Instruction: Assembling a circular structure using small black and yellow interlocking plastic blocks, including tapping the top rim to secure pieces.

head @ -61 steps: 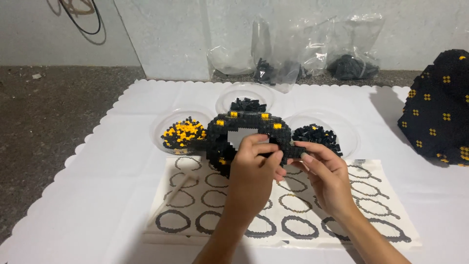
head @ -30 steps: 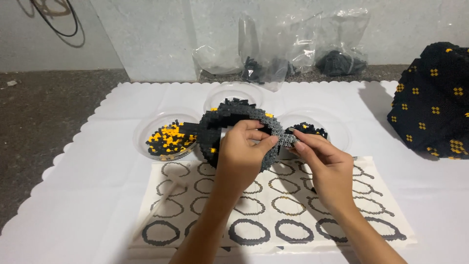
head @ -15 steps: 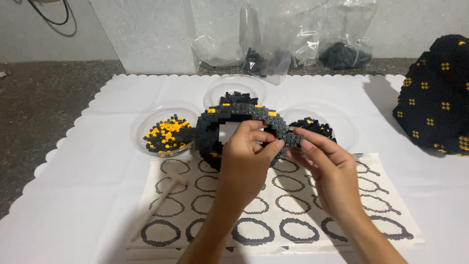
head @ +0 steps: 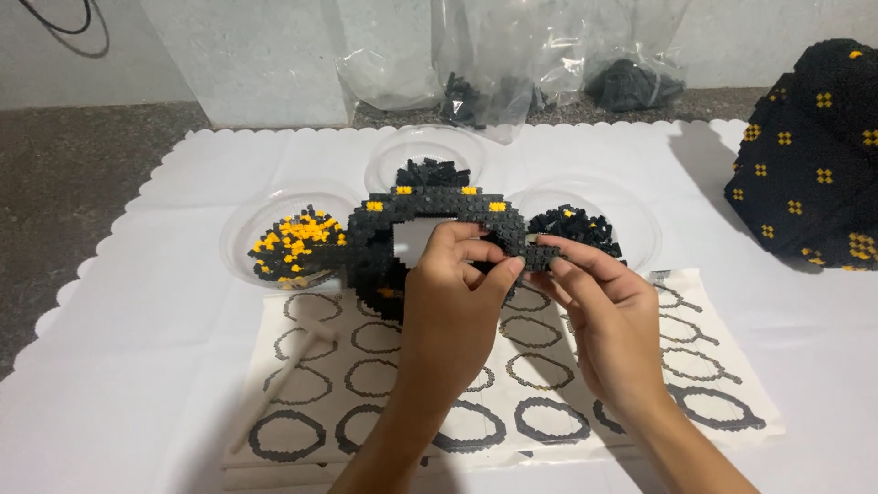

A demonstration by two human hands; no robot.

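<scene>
Both hands meet over the middle of the bench (head: 137,384), which has a white cloth with a wavy edge. The left hand (head: 453,288) is curled tight on a ring of small black and yellow bricks (head: 430,206), with its fingers closed over the ring's right side. The ring stands up on its edge, just above a sheet printed with black rings (head: 384,375). The right hand (head: 608,316) pinches a small dark brick piece (head: 541,253) between its thumb and fingertips, and this piece touches the right end of the ring. Three clear round bowls sit behind the ring. The left bowl (head: 274,224) holds black and yellow bricks, the middle bowl (head: 412,151) holds black bricks, and the right bowl (head: 631,224) holds black bricks too. A thin white stick (head: 274,389) lies on the sheet, near the left arm. Far back, clear plastic bags (head: 512,64) with dark bits inside lean by the wall. At the right edge stands a big round black brick shape with yellow spots (head: 814,155), well apart from the hands
</scene>
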